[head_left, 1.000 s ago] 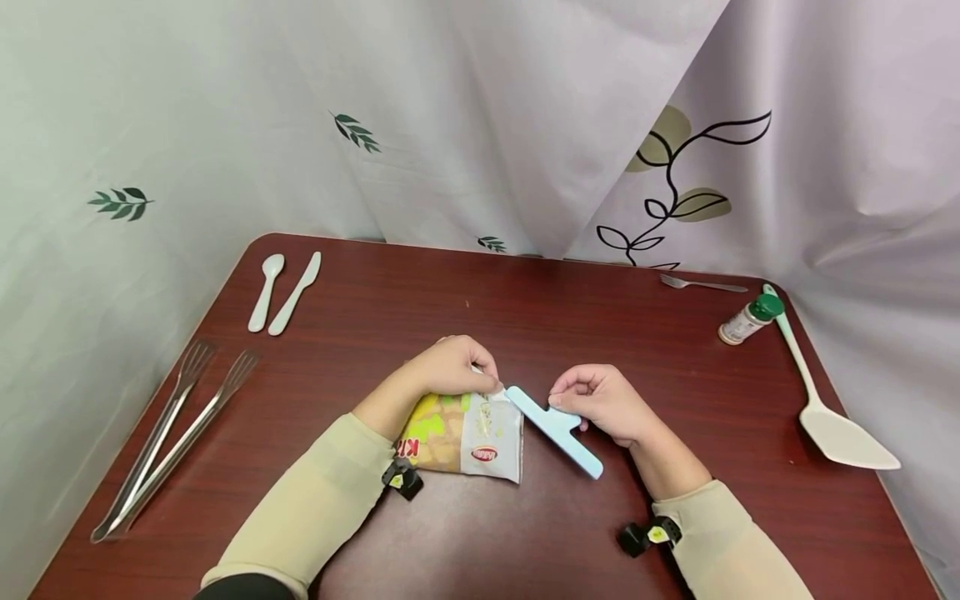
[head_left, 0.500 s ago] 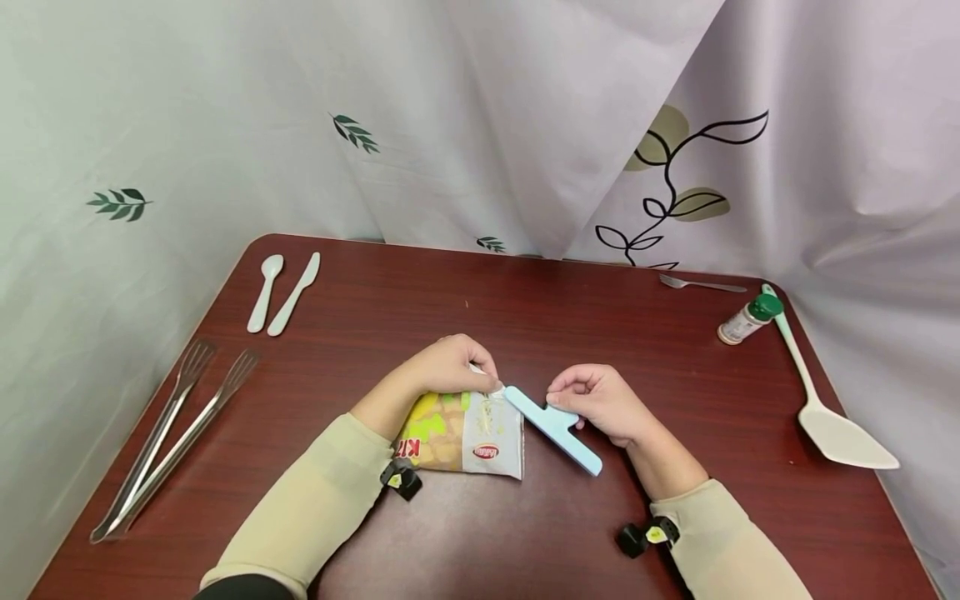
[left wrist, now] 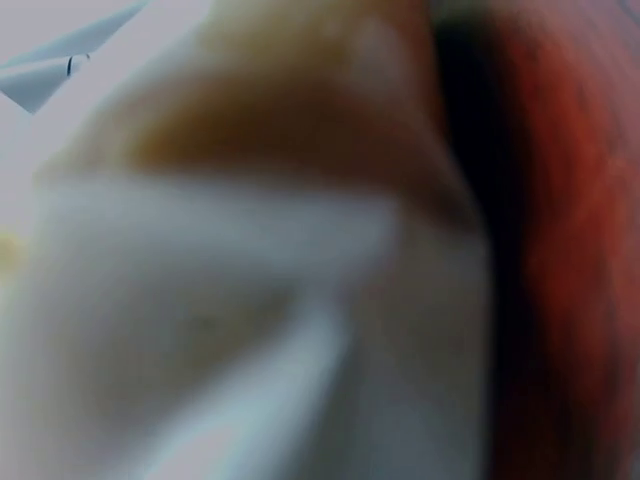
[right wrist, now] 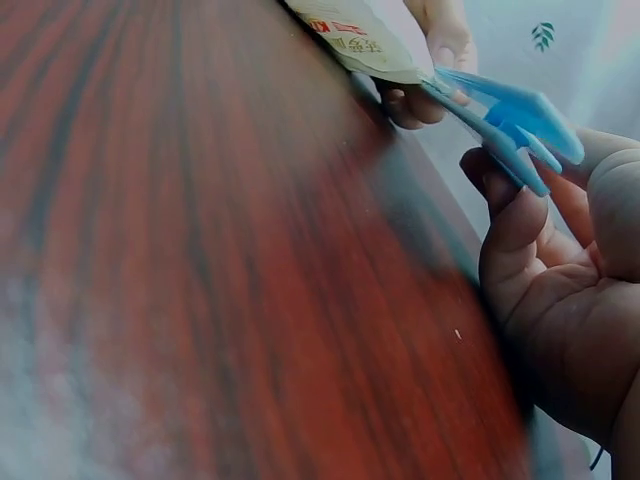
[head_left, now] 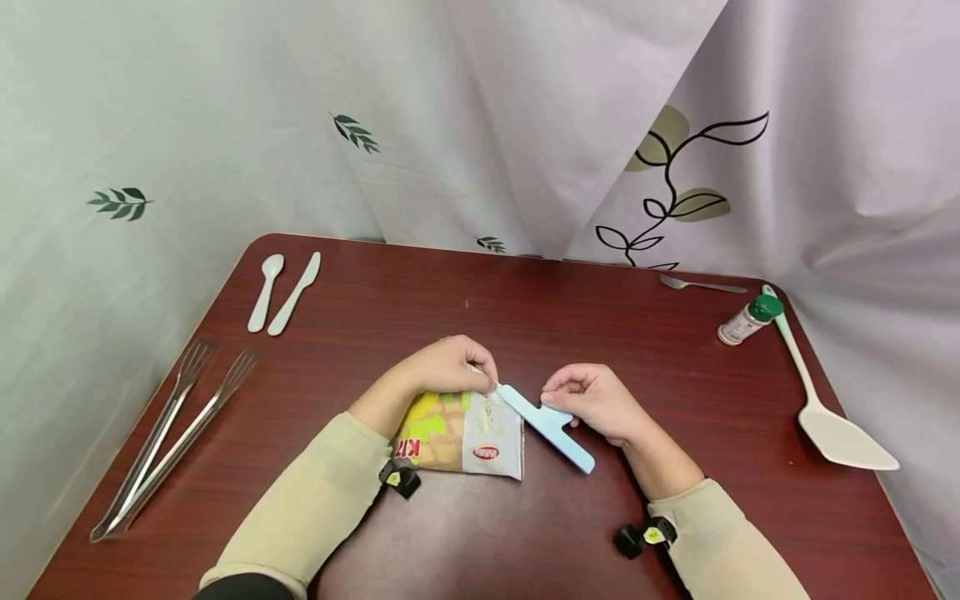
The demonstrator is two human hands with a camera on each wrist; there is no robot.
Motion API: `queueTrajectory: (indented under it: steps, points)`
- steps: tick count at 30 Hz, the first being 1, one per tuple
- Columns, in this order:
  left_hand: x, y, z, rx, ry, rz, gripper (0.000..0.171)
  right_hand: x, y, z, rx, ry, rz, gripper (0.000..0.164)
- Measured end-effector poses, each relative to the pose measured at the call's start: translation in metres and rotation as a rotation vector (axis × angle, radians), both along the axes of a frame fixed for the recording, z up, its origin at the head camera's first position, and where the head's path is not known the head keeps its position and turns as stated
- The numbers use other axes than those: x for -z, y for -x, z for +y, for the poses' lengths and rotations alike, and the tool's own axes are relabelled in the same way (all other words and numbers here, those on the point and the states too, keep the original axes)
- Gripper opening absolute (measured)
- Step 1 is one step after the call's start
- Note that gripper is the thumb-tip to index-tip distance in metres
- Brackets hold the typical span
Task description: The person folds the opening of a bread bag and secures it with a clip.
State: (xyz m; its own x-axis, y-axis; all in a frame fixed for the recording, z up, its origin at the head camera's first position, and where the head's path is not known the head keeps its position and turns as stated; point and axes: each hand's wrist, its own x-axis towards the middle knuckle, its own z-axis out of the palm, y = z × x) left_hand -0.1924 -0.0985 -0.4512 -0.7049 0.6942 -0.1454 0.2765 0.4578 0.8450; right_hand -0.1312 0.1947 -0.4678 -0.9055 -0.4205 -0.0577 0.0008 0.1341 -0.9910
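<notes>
My left hand (head_left: pixel 455 367) pinches the upper corner of a snack bag (head_left: pixel 492 437), which has yellow-green print at one end and pale grey at the other. A light blue bag clip (head_left: pixel 551 427) is pinched by its handle between the thumb and fingers of my right hand (head_left: pixel 602 400). In the right wrist view the clip (right wrist: pixel 515 115) has its long jaws spread apart, close to the bag's edge (right wrist: pixel 400 65). Whether the bag lies between the jaws is hard to tell. The left wrist view is blurred, mostly sleeve and hand.
Metal tongs (head_left: pixel 161 450) lie at the left, with a white spoon (head_left: pixel 264 293) and a white knife (head_left: pixel 296 294) behind them. On the right are a spice jar (head_left: pixel 748 320) with a green cap, a fork (head_left: pixel 701 284) and a pale spatula (head_left: pixel 836 429). A curtain (head_left: pixel 450 125) hangs behind the table.
My right hand has shifted slightly left, bringing the clip's near end closer to the bag's corner and my left fingertips. The left hand and bag have barely moved.
</notes>
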Motion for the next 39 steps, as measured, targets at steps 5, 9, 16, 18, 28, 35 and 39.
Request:
queueTrajectory:
  steps: [5,9,16,18,28,35,39]
  points:
    - [-0.001,0.001,-0.002,0.007,-0.015,-0.02,0.011,0.0,0.001,0.0,-0.001,-0.018,0.005,0.011]
    - [-0.001,0.002,-0.002,0.005,-0.027,-0.039,0.011,0.001,0.002,0.001,-0.01,-0.037,0.024,0.01]
    - [-0.003,0.005,-0.007,0.035,-0.022,-0.027,0.009,0.001,0.003,0.002,-0.036,-0.034,0.031,0.009]
    - [-0.005,0.006,-0.012,0.028,0.001,0.0,0.008,0.001,0.003,0.001,-0.038,-0.034,0.028,0.009]
    - [-0.009,0.011,-0.03,-0.035,0.056,0.056,0.011,0.001,0.002,0.0,-0.042,-0.065,0.026,0.011]
    - [-0.009,0.01,-0.027,-0.106,0.053,0.05,0.009,0.0,0.001,-0.001,-0.031,-0.088,-0.015,0.021]
    - [-0.006,0.009,-0.026,-0.146,0.044,0.052,0.01,-0.001,0.001,-0.001,-0.048,-0.101,-0.049,0.024]
